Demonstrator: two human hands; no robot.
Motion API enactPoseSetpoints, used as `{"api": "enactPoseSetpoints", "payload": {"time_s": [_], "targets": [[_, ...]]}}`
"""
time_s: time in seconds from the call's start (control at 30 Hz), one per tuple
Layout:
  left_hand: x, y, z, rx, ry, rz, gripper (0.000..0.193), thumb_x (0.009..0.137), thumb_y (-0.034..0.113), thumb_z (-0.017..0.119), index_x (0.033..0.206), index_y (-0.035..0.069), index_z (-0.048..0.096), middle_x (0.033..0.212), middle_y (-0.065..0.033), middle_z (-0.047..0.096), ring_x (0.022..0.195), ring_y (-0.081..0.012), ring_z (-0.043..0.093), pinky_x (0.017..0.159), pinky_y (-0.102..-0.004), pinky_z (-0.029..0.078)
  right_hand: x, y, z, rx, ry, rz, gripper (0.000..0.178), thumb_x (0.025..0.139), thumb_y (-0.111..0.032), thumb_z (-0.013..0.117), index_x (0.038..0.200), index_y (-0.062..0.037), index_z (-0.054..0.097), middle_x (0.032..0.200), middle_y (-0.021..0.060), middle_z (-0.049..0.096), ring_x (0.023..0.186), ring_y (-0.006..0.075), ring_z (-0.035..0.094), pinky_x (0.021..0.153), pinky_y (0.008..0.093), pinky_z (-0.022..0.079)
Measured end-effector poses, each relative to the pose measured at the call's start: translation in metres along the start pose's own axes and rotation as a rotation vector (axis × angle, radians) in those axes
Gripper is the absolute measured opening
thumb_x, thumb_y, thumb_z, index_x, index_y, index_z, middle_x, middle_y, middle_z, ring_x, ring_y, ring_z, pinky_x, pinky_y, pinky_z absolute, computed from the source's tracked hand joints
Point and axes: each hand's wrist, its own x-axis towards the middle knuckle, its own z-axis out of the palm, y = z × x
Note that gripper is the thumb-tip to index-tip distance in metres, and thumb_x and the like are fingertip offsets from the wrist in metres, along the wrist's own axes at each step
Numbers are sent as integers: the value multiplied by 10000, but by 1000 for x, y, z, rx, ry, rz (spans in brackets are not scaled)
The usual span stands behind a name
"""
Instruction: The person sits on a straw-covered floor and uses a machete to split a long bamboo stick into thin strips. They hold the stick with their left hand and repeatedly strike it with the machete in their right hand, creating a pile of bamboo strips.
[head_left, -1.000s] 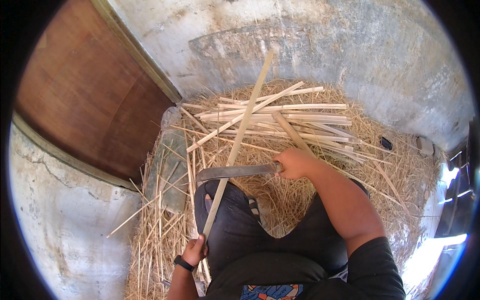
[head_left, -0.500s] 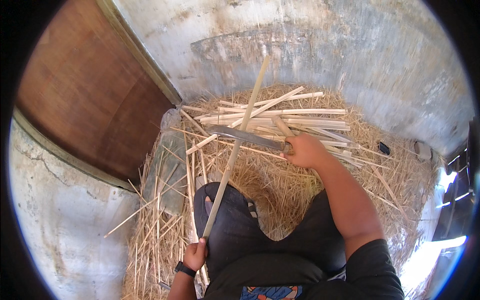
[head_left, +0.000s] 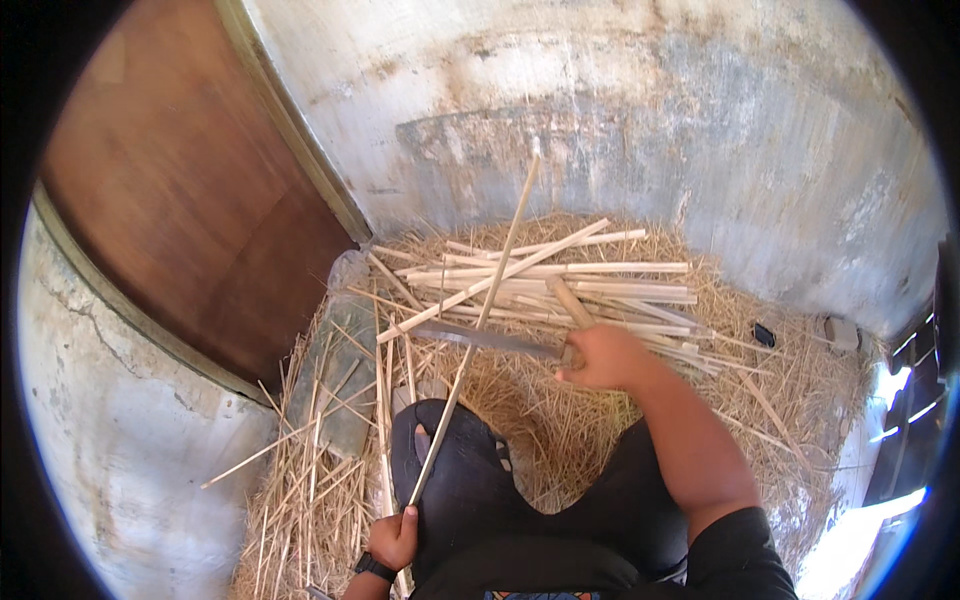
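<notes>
My left hand (head_left: pixel 394 538) is closed round the near end of a long, narrow bamboo strip (head_left: pixel 438 440), beside my left knee. The strip slants away from me over the knee, and its far end reaches above the pile toward the wall. In my right fist (head_left: pixel 605 357) is a large knife, most of its grip hidden by the fingers. Its long grey blade (head_left: pixel 510 343) points left and crosses the strip about midway; I cannot tell whether they touch. Just beyond the fist lies a short, thick wooden piece (head_left: pixel 568 300).
Split pale strips (head_left: pixel 600 268) lie heaped on straw (head_left: pixel 535 430) ahead. Thin offcuts litter the left, over a dull green slab (head_left: pixel 335 400). A black object (head_left: pixel 764 334) lies at right. A stained wall (head_left: pixel 640 130) and a brown door (head_left: pixel 190 200) close off the far side.
The knife and right hand have come nearer to me along the strip. The strip looks thinner, turned more edge-on. The whole view has tilted, so the pile sits lower.
</notes>
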Motion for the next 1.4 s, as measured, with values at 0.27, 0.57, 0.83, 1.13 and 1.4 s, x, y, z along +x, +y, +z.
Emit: {"api": "enactPoseSetpoints", "payload": {"time_s": [0.27, 0.57, 0.83, 1.13, 1.4], "targets": [[-6, 12, -9, 40, -16, -39, 645, 980, 507, 370, 682, 5, 643, 667, -273, 602, 700, -466, 614, 642, -521, 464, 0, -10, 1, 64, -131, -7, 311, 733, -286, 698, 964, -80, 676, 867, 179, 686, 862, 364, 661, 773, 472, 524], [-2, 10, -12, 23, -52, -38, 733, 982, 567, 296, 683, -8, 638, 684, -280, 604, 745, -473, 616, 692, -514, 466, -1, -13, 6, -14, -149, -20, 304, 739, -299, 722, 963, -98, 679, 835, 142, 683, 831, 329, 666, 738, 448, 518], [-5, 21, -16, 22, -36, -53, 724, 982, 547, 322, 655, -24, 624, 657, -274, 596, 721, -470, 614, 678, -509, 466, 3, -1, 7, 87, -153, 33, 299, 747, -299, 699, 969, -100, 675, 867, 171, 689, 852, 350, 664, 784, 458, 517], [-2, 21, -18, -53, -34, -29, 691, 992, 507, 352, 647, -28, 622, 637, -279, 583, 700, -472, 612, 669, -512, 465, 3, 7, 16, 92, -57, -3, 382, 751, -361, 740, 977, -61, 671, 821, 164, 675, 803, 342, 662, 724, 446, 512], [-3, 17, -16, -58, -29, -37, 711, 988, 530, 352, 638, -31, 615, 617, -279, 573, 676, -467, 610, 649, -501, 464, 7, -15, 21, 62, -210, -92, 312, 742, -302, 708, 973, -94, 676, 844, 150, 685, 847, 343, 660, 746, 460, 512]]}}
